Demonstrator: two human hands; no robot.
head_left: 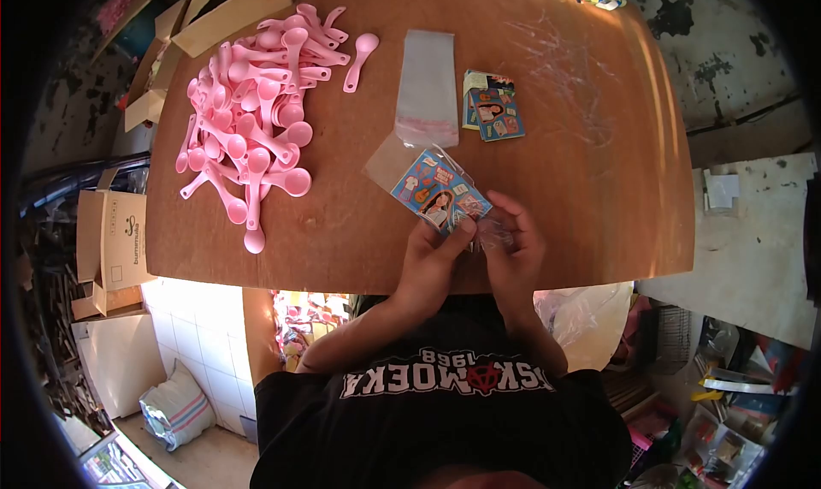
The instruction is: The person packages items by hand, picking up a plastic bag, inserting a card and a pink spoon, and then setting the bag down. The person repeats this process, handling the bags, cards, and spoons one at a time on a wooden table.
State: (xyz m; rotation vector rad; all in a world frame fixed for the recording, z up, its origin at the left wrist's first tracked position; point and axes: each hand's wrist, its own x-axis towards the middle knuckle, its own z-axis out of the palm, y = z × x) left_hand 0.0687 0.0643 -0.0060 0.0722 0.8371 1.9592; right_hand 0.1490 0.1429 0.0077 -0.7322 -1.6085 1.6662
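Between the thumb and fingers of my left hand (432, 256) is a blue printed card (434, 191) with small pictures on it, tilted over the table's near side. Clear plastic film (492, 232) shines around the card's lower right corner. My right hand (516, 239) pinches this film, its fingers curled beside the card. Just beyond the card lies a stack of clear plastic bags (428, 78). Right of the bags is a small stack of similar printed cards (493, 111).
A large heap of pink spoons (256, 104) covers the table's left side, with one spoon (362, 59) lying apart. Loose clear plastic (564, 78) is on the right of the brown table (616, 207). Cardboard boxes (115, 241) stand off the left edge.
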